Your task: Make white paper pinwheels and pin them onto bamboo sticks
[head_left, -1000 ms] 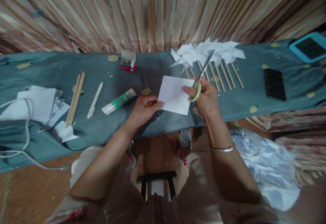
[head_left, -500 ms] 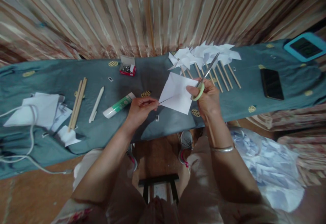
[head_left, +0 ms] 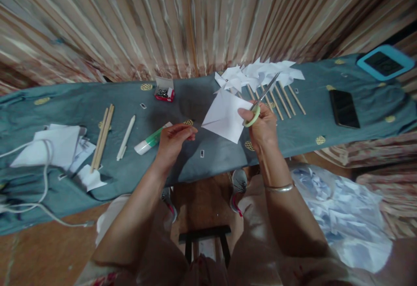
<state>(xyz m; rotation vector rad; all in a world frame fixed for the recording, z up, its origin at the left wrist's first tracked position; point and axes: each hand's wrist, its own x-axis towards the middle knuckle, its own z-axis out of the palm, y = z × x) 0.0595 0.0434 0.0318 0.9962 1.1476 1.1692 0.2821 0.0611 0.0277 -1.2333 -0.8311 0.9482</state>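
My right hand [head_left: 264, 125] is closed on a pair of scissors [head_left: 252, 119] with pale green handles, blades pointing up and away to the right. Its thumb also pinches a square white sheet of paper [head_left: 223, 114], which has cut lines running in from its corners. Just left of the sheet, apart from it, my left hand [head_left: 176, 140] has its thumb and fingers pressed together with nothing visible in them. Partly behind that hand lies a green and white glue stick [head_left: 150, 140]. Beyond the sheet lie several white paper pinwheels [head_left: 257, 72] on wooden sticks.
A red box of small metal pins [head_left: 164, 91] stands open at the back. On the left are wooden sticks [head_left: 103, 136], a white pen [head_left: 126, 138], paper sheets [head_left: 60, 145] and a white cable [head_left: 45, 182]. A phone [head_left: 344, 109] and blue-framed device [head_left: 386, 62] lie right; a bag of paper [head_left: 342, 216] sits below.
My left hand has let go of the paper's left corner and drawn back to the left. The right hand keeps hold of the scissors and sheet; the view has shifted slightly.
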